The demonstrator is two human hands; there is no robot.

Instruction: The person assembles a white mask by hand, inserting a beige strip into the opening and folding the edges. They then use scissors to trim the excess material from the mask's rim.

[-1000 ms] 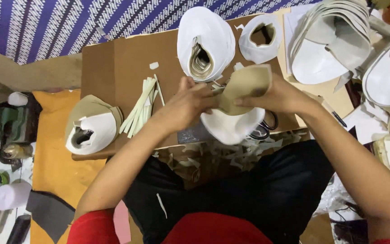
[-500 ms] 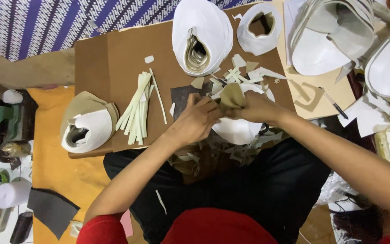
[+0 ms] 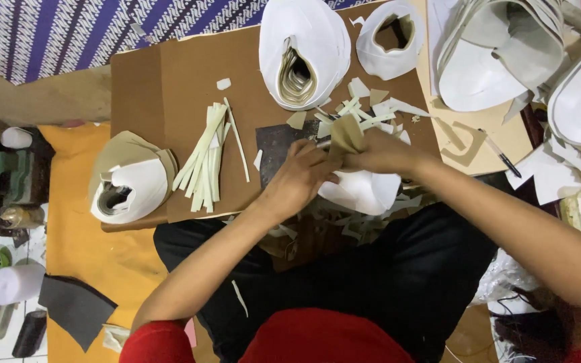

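Both hands meet over the front edge of a brown work board (image 3: 169, 74). My left hand (image 3: 298, 176) and my right hand (image 3: 383, 152) together grip a curved white and tan shoe-upper piece (image 3: 358, 188); its tan flap (image 3: 346, 132) sticks up between the fingers. A dark metal plate (image 3: 274, 141) lies on the board just beyond my left hand. Small white and tan offcuts (image 3: 378, 111) are scattered around the hands.
A bundle of pale cut strips (image 3: 203, 158) lies left of the hands. Stacks of white uppers stand at the board's left end (image 3: 132, 181), at the back (image 3: 304, 47) and at the right (image 3: 499, 47). A pen (image 3: 502, 158) lies right. A purple patterned cloth (image 3: 48, 30) hangs behind.
The hands have turned the piece and lowered it toward the board: the tan flap, held wide a second ago, now stands folded upright between the fingers. More offcuts show around them.
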